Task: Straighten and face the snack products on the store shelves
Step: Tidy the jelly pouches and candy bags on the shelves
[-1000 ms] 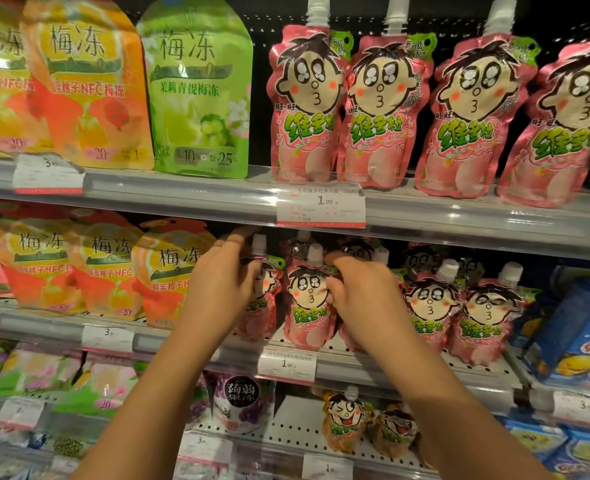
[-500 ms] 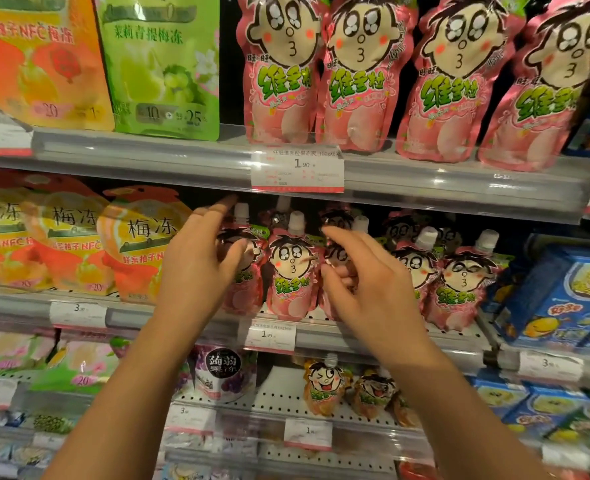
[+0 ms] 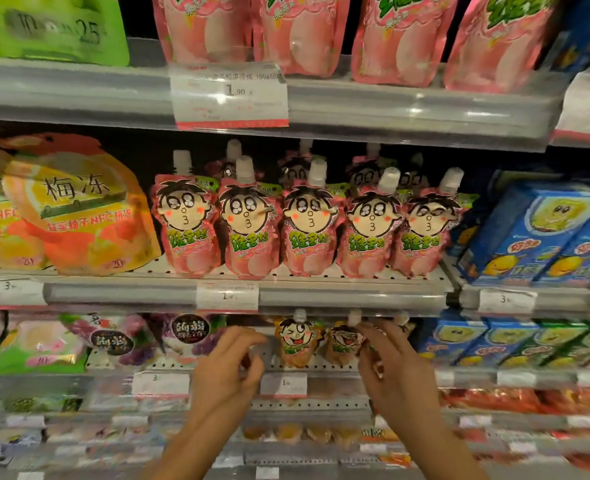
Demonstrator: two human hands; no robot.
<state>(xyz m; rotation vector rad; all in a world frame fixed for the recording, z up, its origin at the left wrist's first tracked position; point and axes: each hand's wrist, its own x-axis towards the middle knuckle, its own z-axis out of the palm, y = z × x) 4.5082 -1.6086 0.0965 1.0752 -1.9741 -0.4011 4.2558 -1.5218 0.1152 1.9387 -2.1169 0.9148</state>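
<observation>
Bright even store light; glare on shelf rail [image 3: 407, 109]; motion blur throughout; wide-angle bending at edges.

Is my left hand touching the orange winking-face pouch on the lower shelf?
Apart. In the head view a strip of bare shelf shows between the left hand and the orange winking-face pouch; the curled fingers hold nothing.

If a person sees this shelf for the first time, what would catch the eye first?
Probably the row of five pink pouches with cartoon faces, upright and facing forward on the middle shelf. Next, the two hands on the shelf below: the left hand hovers beside the orange pouches, and the right hand reaches at them.
</observation>
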